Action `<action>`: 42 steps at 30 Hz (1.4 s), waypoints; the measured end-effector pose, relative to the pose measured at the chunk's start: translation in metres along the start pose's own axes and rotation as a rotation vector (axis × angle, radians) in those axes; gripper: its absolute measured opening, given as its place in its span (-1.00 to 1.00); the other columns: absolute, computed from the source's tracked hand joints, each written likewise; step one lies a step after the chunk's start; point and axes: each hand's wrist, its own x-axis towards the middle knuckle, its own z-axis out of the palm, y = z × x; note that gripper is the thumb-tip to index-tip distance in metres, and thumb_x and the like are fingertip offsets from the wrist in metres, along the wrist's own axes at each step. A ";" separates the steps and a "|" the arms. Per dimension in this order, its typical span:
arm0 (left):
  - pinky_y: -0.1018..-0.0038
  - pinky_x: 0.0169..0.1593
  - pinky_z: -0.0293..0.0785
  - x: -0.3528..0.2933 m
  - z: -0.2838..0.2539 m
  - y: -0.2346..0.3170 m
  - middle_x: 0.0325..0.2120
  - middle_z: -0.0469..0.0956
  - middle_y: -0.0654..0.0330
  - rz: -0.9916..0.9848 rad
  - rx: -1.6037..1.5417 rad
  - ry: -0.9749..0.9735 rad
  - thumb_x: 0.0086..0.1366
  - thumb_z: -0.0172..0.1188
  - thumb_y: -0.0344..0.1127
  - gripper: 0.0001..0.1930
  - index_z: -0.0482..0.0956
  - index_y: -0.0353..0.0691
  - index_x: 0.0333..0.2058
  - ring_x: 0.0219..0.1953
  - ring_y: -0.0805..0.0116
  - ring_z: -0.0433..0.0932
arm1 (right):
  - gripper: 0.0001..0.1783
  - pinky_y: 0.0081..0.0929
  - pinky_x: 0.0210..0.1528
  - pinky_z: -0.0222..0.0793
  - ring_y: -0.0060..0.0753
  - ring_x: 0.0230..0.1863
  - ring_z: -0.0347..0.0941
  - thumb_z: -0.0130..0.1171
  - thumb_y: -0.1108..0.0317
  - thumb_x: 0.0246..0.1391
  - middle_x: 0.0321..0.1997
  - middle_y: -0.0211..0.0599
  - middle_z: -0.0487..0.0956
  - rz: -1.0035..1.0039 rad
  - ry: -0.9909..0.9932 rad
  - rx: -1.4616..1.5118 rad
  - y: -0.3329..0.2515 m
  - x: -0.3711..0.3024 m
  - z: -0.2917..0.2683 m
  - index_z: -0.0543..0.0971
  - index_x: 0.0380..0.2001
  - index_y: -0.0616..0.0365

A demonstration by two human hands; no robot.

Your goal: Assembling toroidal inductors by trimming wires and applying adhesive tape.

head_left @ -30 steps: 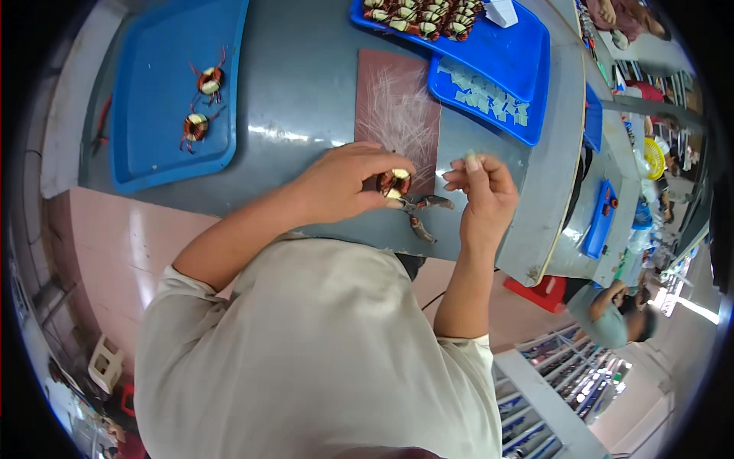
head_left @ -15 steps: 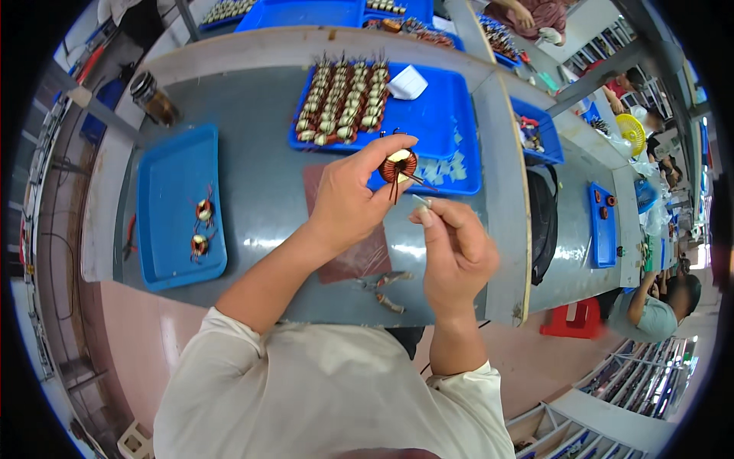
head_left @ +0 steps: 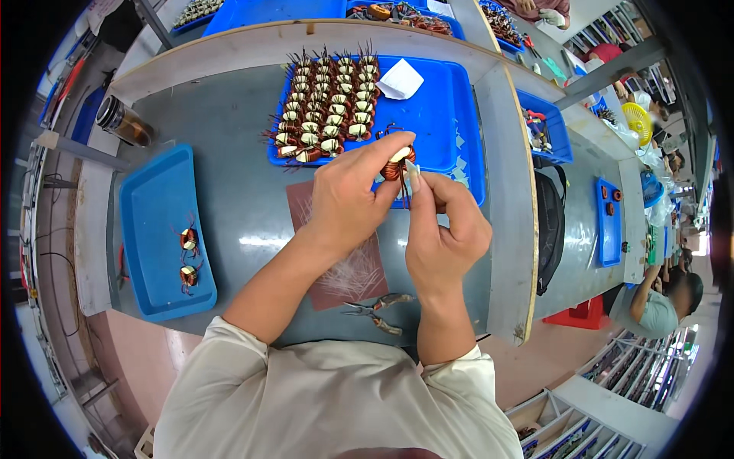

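My left hand [head_left: 344, 191] grips a toroidal coil [head_left: 393, 170] between thumb and fingers, above the front of a blue tray [head_left: 440, 107]. The coil has copper-coloured windings, a pale yellow patch and dark wire ends sticking out. My right hand [head_left: 449, 233] pinches a small pale piece [head_left: 411, 166] against the coil's right side; the fingertips hide part of it. Rows of similar coils [head_left: 329, 107] fill the tray's left part. Small pale pieces [head_left: 460, 170] lie along its right side. Two more coils [head_left: 189, 241] are in the lighter blue tray [head_left: 157, 302] at left.
Pliers [head_left: 378, 307] lie near the bench's front edge, beside a scratched brown sheet [head_left: 348, 284]. A folded white paper [head_left: 401, 79] rests in the coil tray. At far left stands a jar [head_left: 122, 121]. A wooden partition [head_left: 511, 222] bounds the right side; a black bag [head_left: 549, 226] is beyond it.
My right hand has moved up and left, bringing the small pale piece from below the coil to its side. The coil has turned in my left hand. The whole view has shifted slightly.
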 end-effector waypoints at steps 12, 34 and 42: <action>0.33 -0.15 0.66 -0.006 0.002 -0.003 -0.12 0.73 0.05 -0.026 0.043 -0.068 0.17 0.31 -0.60 -0.52 0.65 -0.12 0.09 -0.17 0.11 0.75 | -0.96 -0.36 -0.40 0.29 -0.25 -0.50 0.57 0.34 0.44 0.15 -0.42 -0.27 0.69 0.147 -0.134 -0.012 0.003 -0.002 -0.005 0.68 -0.33 0.14; 0.50 0.04 0.58 -0.021 0.024 0.002 -0.16 0.64 0.26 -0.413 -0.677 -0.405 0.27 0.30 -0.67 -0.54 0.58 -0.20 0.13 -0.11 0.54 0.62 | -0.77 -0.17 -0.36 0.38 0.01 -0.48 0.51 0.21 0.36 0.18 -0.51 0.04 0.58 0.389 -0.503 0.043 0.008 0.029 -0.070 0.61 -0.44 0.34; 0.53 -0.11 0.54 -0.024 0.023 0.015 -0.29 0.64 0.27 -0.374 -0.498 -0.487 0.32 0.29 -0.59 -0.58 0.59 -0.17 0.14 -0.23 0.55 0.60 | -0.73 -0.33 -0.47 0.18 -0.51 -0.54 0.23 0.18 0.35 0.19 -0.64 -0.27 0.35 0.368 -0.585 -0.003 0.020 0.024 -0.077 0.53 -0.49 0.35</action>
